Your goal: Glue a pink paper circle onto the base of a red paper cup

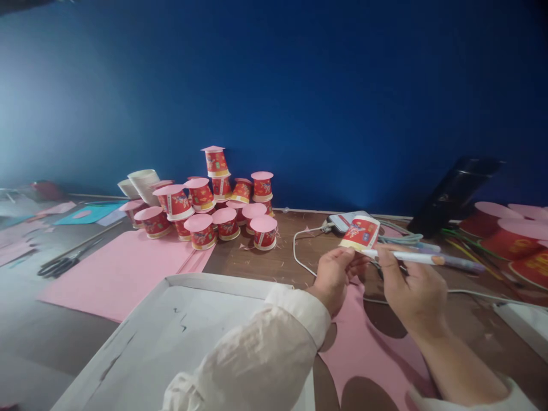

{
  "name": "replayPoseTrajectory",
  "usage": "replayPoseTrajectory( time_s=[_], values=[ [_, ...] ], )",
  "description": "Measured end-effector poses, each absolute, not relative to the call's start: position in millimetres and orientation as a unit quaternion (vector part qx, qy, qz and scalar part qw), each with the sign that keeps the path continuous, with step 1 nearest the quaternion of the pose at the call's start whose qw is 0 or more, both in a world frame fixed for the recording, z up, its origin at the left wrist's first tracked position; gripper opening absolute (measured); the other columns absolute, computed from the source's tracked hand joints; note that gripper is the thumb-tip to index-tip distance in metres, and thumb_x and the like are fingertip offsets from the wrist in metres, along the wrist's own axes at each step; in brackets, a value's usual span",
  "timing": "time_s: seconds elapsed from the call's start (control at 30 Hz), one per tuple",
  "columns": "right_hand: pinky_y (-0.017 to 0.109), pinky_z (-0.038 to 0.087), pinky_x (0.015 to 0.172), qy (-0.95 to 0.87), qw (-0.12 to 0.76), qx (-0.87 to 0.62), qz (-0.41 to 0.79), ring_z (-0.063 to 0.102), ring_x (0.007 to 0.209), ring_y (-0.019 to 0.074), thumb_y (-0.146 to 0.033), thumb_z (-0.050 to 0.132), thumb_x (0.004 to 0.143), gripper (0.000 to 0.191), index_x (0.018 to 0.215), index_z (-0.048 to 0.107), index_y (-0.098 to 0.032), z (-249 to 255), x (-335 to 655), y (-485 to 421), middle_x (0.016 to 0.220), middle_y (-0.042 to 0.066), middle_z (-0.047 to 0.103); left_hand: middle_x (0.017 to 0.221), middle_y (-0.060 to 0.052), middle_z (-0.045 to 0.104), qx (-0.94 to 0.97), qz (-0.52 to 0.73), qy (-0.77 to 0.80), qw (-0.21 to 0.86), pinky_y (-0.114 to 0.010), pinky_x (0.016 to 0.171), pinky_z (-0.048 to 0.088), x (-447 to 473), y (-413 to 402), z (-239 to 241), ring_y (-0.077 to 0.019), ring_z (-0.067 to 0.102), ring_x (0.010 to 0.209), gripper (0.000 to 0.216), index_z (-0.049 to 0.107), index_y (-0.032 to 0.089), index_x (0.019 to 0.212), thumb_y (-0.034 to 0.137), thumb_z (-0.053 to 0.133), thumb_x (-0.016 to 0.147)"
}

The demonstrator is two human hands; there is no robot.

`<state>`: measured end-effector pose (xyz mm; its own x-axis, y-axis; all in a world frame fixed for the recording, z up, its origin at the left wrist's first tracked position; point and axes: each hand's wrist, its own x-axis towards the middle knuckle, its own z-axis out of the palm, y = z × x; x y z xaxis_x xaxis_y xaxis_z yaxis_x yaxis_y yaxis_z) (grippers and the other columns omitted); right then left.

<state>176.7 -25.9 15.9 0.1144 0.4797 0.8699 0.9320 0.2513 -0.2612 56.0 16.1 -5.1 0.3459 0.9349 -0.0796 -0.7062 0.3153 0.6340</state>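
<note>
My left hand (334, 277) pinches a red printed paper cup (362, 230) near its pale yellow rim, and the cup is tilted. In my right hand (413, 294) is a white pen (411, 257), its tip touching or very near the cup's rim. Below both hands lies a pink paper sheet (363, 337) with round pieces cut out of it. A phone (340, 222) with a pale cable (295, 251) is just behind the cup. Upturned red paper cups (201, 233) topped with pink paper discs stand grouped and partly stacked to the left.
A shallow white box lid (184, 314) lies front left, beside pink paper sheets (128, 274) and scissors (64, 264). White cups (144, 184) stand behind. A black bottle (454, 191) leans by the blue wall (274, 85). Larger red containers (531, 245) with pink tops are at right.
</note>
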Motion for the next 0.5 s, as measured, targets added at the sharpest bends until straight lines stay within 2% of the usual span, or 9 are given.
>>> replayPoseTrajectory(
  time_s=[0.37, 0.5],
  values=[
    [0.035, 0.053, 0.080, -0.595, 0.496, -0.584, -0.243, 0.074, 0.090, 0.0250, -0.046, 0.052, 0.104, 0.036, 0.098, 0.077, -0.020, 16.6, 175.7, -26.1, 0.095, 0.011, 0.081, 0.082, -0.008, 0.074, 0.278, 0.528, 0.218, 0.772, -0.034, 0.084, 0.053, 56.9, 16.6, -8.0, -0.0195, 0.071, 0.082, 0.049, 0.074, 0.014, 0.079, 0.053, 0.095, 0.059],
    [0.034, 0.054, 0.083, -0.621, 0.488, -0.565, -0.239, 0.075, 0.093, 0.0254, -0.043, 0.053, 0.104, 0.034, 0.097, 0.077, -0.020, 17.6, 175.1, -27.2, 0.096, 0.010, 0.081, 0.081, -0.008, 0.073, 0.280, 0.527, 0.218, 0.772, -0.032, 0.082, 0.052, 55.7, 15.4, -6.0, -0.0173, 0.068, 0.079, 0.048, 0.075, 0.014, 0.079, 0.053, 0.095, 0.059]
  ],
)
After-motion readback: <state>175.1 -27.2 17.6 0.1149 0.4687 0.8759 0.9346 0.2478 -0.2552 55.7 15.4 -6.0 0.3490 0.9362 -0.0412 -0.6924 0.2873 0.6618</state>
